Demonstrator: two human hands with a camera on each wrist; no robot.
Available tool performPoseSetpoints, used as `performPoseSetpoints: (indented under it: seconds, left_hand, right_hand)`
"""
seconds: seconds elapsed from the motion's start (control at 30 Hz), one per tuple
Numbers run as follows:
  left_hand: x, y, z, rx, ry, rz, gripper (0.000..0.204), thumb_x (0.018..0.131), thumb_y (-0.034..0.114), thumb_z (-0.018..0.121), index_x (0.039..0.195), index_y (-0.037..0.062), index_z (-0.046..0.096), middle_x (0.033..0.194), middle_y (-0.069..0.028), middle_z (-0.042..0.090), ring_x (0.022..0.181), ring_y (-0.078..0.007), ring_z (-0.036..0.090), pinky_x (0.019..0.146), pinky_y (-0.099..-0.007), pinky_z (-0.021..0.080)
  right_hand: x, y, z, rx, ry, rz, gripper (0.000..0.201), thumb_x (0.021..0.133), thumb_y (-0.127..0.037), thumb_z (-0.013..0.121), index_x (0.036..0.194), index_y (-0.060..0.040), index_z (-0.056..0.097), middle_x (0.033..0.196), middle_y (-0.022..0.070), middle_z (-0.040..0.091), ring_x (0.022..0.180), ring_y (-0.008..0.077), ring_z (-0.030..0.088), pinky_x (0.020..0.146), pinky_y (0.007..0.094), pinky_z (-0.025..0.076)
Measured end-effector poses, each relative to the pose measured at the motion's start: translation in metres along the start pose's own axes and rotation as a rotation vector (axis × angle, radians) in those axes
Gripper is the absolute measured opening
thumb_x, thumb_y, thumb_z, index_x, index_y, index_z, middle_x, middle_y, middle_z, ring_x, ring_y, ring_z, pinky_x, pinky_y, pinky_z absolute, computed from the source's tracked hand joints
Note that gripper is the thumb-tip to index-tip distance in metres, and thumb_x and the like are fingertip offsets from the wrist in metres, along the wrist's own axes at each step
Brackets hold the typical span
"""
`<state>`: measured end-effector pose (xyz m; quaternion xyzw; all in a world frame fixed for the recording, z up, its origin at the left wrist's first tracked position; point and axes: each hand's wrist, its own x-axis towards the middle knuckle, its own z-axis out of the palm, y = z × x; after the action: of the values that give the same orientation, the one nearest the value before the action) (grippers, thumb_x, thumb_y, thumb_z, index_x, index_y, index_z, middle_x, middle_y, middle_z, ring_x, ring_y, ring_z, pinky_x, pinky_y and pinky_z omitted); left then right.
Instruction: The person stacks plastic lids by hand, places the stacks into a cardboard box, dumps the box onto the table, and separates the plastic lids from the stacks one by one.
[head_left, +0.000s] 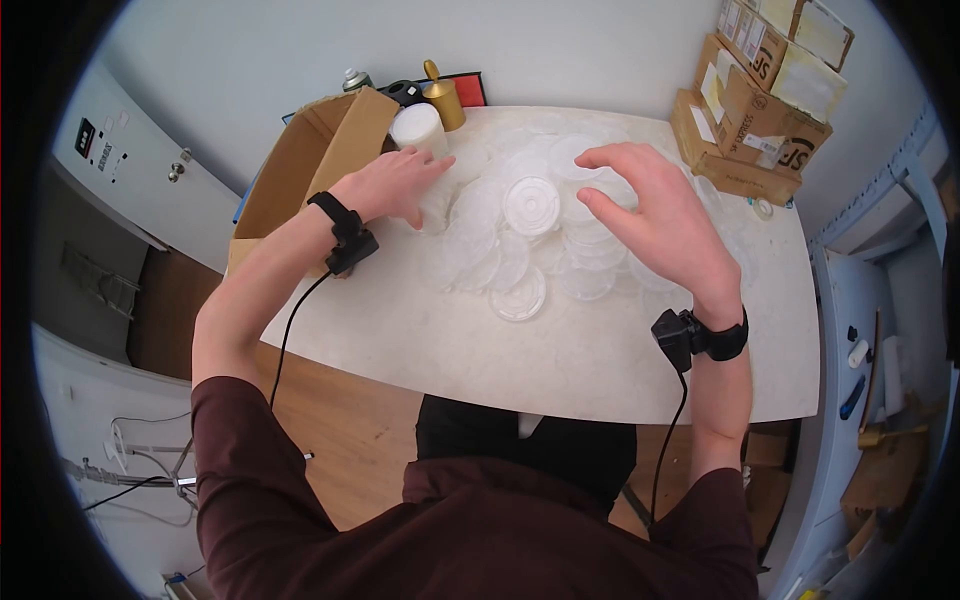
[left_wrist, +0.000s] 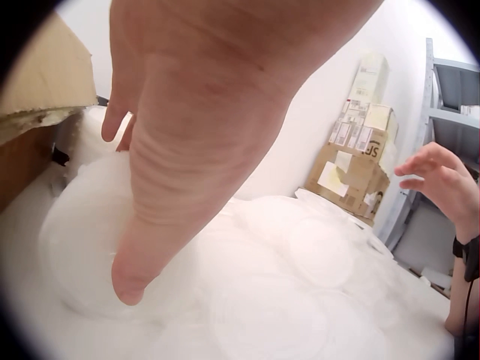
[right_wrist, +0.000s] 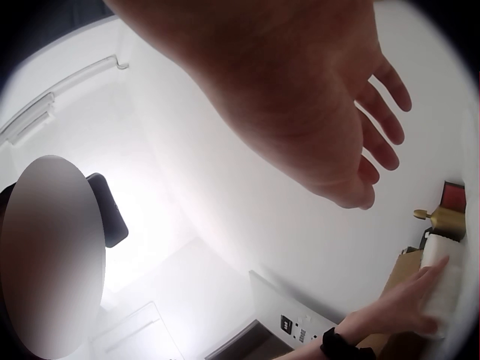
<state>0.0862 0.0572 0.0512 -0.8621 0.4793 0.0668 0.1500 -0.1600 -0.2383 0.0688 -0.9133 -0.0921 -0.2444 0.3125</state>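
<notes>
Round translucent plastic lids [head_left: 531,206] lie in a loose, overlapping pile on the white table [head_left: 400,330]. At the pile's left edge, my left hand [head_left: 392,186] reaches over a stack of lids [left_wrist: 86,240], its fingers extended and spread and its thumb pointing down by the stack's near end. The palm hides part of that stack. Just beyond the fingers is a white cylinder [head_left: 418,128]. Raised over the right side of the pile, my right hand [head_left: 665,215] has its thumb and fingers apart with nothing between them; the right wrist view shows its fingers [right_wrist: 382,124] loosely bent.
A cardboard box [head_left: 300,170] with raised flaps stands left of my left hand. Behind it are a gold container with a handle [head_left: 444,104] and a spray can [head_left: 356,79]. Stacked cartons [head_left: 755,115] occupy the back right corner, near a tape roll [head_left: 763,209].
</notes>
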Motion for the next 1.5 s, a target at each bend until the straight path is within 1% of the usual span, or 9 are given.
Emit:
performPoseSetpoints:
  seconds: [0.2,0.33,0.47,0.6,0.63,0.97,1.13,1.3,1.5]
  left_hand:
    - [-0.029,0.012,-0.047,-0.049,-0.019,-0.115,0.102,0.081,0.024,0.089,0.169,0.0063,0.04,0.13,-0.0195,0.065,0.124,-0.038,0.064,0.104,-0.044,0.055]
    - [-0.082,0.045,-0.07,-0.364,0.466,-0.157,0.11,0.084,0.031,0.088,0.174,0.0051,0.03,0.141,-0.0215,0.064,0.126,-0.0389,0.065,0.107,-0.0438,0.055]
    - [-0.119,0.097,-0.023,-0.224,1.071,0.096,0.144,0.068,0.016,0.105,0.18,0.0122,0.014,0.146,-0.0212,0.059,0.133,-0.0402,0.062,0.11,-0.0518,0.053]
    - [-0.128,0.129,0.006,-0.276,1.37,0.238,0.126,0.068,0.013,0.102,0.173,0.0103,0.033,0.142,-0.0193,0.06,0.125,-0.0447,0.065,0.094,-0.0509,0.061]
    - [-0.129,0.131,0.012,-0.213,1.302,0.292,0.119,0.068,0.012,0.101,0.169,0.014,0.038,0.142,-0.018,0.06,0.126,-0.0448,0.065,0.094,-0.0505,0.062]
    - [-0.142,0.155,0.012,-0.495,0.643,0.729,0.066,0.091,0.021,0.088,0.152,0.019,0.062,0.155,-0.0184,0.058,0.143,-0.0464,0.057,0.112,-0.0596,0.055]
    - [-0.058,0.085,0.014,-0.524,1.009,0.028,0.04,0.106,0.01,0.064,0.145,0.0043,0.065,0.153,-0.0172,0.062,0.142,-0.0407,0.057,0.116,-0.0484,0.049]
    - [0.048,0.017,0.101,-0.316,0.635,-0.157,0.044,0.103,0.003,0.056,0.146,0.0073,0.066,0.144,-0.0181,0.068,0.137,-0.037,0.062,0.112,-0.0481,0.053]
    - [0.048,0.006,0.09,-0.237,0.288,-0.266,0.032,0.103,0.017,0.064,0.132,0.0073,0.072,0.126,-0.0174,0.074,0.121,-0.0377,0.07,0.101,-0.0507,0.058]
  right_hand:
    - [0.001,0.0,-0.003,0.034,0.011,0.026,0.033,0.103,-0.026,0.073,0.127,-0.0033,0.073,0.124,0.0136,0.076,0.121,0.0335,0.067,0.106,0.0426,0.054]
    - [0.004,0.0,-0.004,0.028,0.034,-0.004,0.038,0.103,-0.028,0.074,0.131,-0.0021,0.071,0.127,0.0145,0.077,0.113,0.0317,0.072,0.1,0.042,0.057]
    - [0.006,-0.025,0.004,0.578,-0.452,0.276,0.056,0.113,-0.036,0.059,0.162,-0.0091,0.051,0.138,0.0151,0.075,0.113,0.0239,0.076,0.094,0.038,0.061]
    - [-0.002,-0.03,0.048,1.085,-0.786,0.255,0.086,0.115,-0.068,0.041,0.175,-0.0077,0.029,0.154,0.0193,0.063,0.114,0.0301,0.076,0.094,0.041,0.063]
    - [-0.007,-0.026,0.061,1.213,-0.799,0.294,0.091,0.112,-0.077,0.034,0.175,-0.0123,0.028,0.165,0.0156,0.052,0.134,0.0343,0.067,0.1,0.0538,0.065]
    - [-0.109,-0.031,0.074,1.526,-0.494,0.679,0.076,0.114,-0.037,0.061,0.175,-0.0051,0.029,0.171,0.0118,0.045,0.155,0.025,0.047,0.129,0.0425,0.039]
    - [-0.175,-0.016,0.077,1.571,0.011,0.858,0.078,0.11,-0.032,0.066,0.173,-0.0019,0.032,0.17,0.0131,0.046,0.157,0.028,0.045,0.131,0.0464,0.037]
    - [-0.213,-0.018,0.088,1.465,0.232,0.84,0.077,0.112,-0.045,0.064,0.17,-0.0032,0.036,0.171,0.0131,0.047,0.159,0.0313,0.044,0.131,0.0526,0.036]
    - [-0.229,-0.011,0.096,1.495,0.329,0.84,0.072,0.113,-0.04,0.062,0.169,-0.0024,0.037,0.17,0.0127,0.048,0.157,0.0314,0.046,0.131,0.0516,0.037]
